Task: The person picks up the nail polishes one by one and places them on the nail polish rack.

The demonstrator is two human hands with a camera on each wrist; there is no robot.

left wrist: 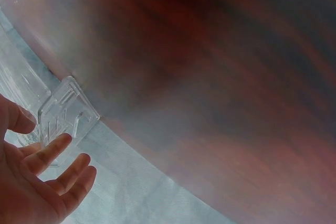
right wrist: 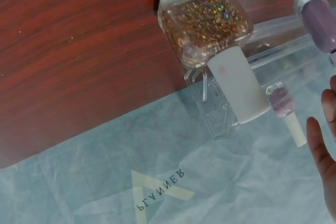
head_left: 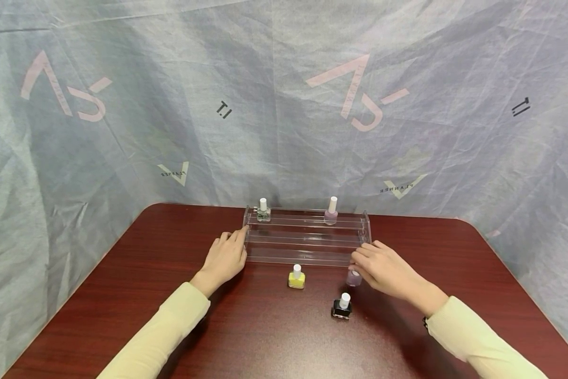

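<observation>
A clear stepped acrylic rack (head_left: 307, 239) stands near the table's far edge. My left hand (head_left: 227, 253) grips its left end panel (left wrist: 71, 106), thumb on one side and fingers on the other. At the rack's front right corner is my right hand (head_left: 383, 267), beside a purple nail polish bottle (head_left: 354, 278) that it partly covers. On the top tier stand a clear nail polish bottle (head_left: 263, 213) and a lilac one (head_left: 330, 215). In the right wrist view, a gold glitter nail polish bottle (right wrist: 205, 27) looms close to the camera; the head view does not show it.
Yellow nail polish (head_left: 296, 279) stands before the rack's middle. Black nail polish (head_left: 342, 308) is nearer to me, toward the right. A grey printed sheet (head_left: 274, 131) hangs behind the dark red wooden table (head_left: 265, 337).
</observation>
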